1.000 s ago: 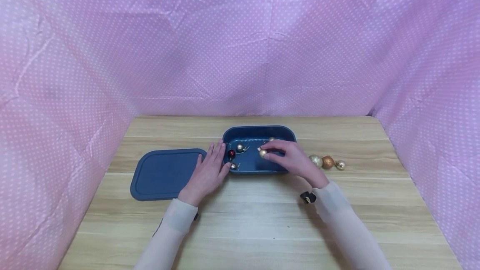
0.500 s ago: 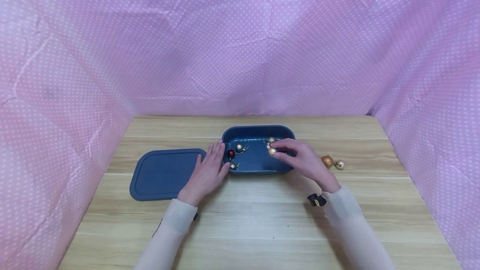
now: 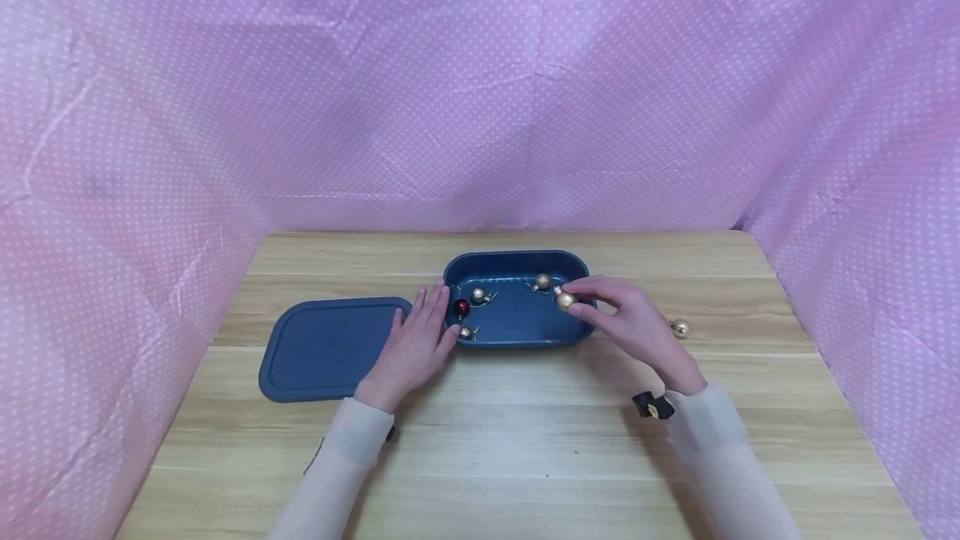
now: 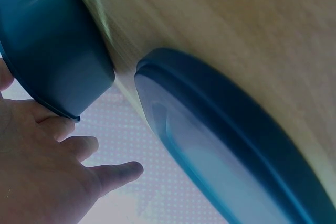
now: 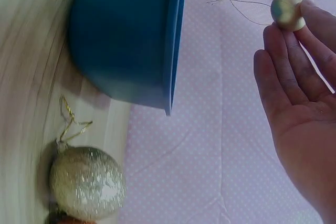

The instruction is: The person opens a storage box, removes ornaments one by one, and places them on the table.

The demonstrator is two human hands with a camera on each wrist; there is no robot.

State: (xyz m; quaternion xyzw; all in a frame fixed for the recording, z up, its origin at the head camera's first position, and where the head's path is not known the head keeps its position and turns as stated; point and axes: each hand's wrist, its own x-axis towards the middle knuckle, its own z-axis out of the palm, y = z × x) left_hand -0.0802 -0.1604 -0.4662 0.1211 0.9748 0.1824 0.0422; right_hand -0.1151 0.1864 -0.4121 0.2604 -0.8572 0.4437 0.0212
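Observation:
My right hand [image 3: 632,325] pinches a small gold Christmas bauble [image 3: 566,301] between thumb and fingertips, over the right end of a dark blue box [image 3: 517,345]. In the right wrist view, a thin thread loop trails from the bauble [image 5: 287,12], above the level of the box's rim. My left hand [image 3: 408,352] rests with straight fingers along the box's left end; in the left wrist view its fingers touch the rim. Inside the box lie a red bauble [image 3: 461,307], two gold ones at the left, and a patterned gold bauble [image 3: 542,281] at the right back.
A flat blue lid [image 3: 330,348] lies on the wooden table left of the box, beside my left hand. Right of the box is a shiny gold bauble [image 3: 680,328]. The right wrist view shows a glittery gold bauble [image 5: 88,183] on the table, with an orange one partly behind it.
My right hand has drawn back to the right with the pinched bauble, from over the box's middle to its right end. It now covers more baubles on the table. The left hand stays put.

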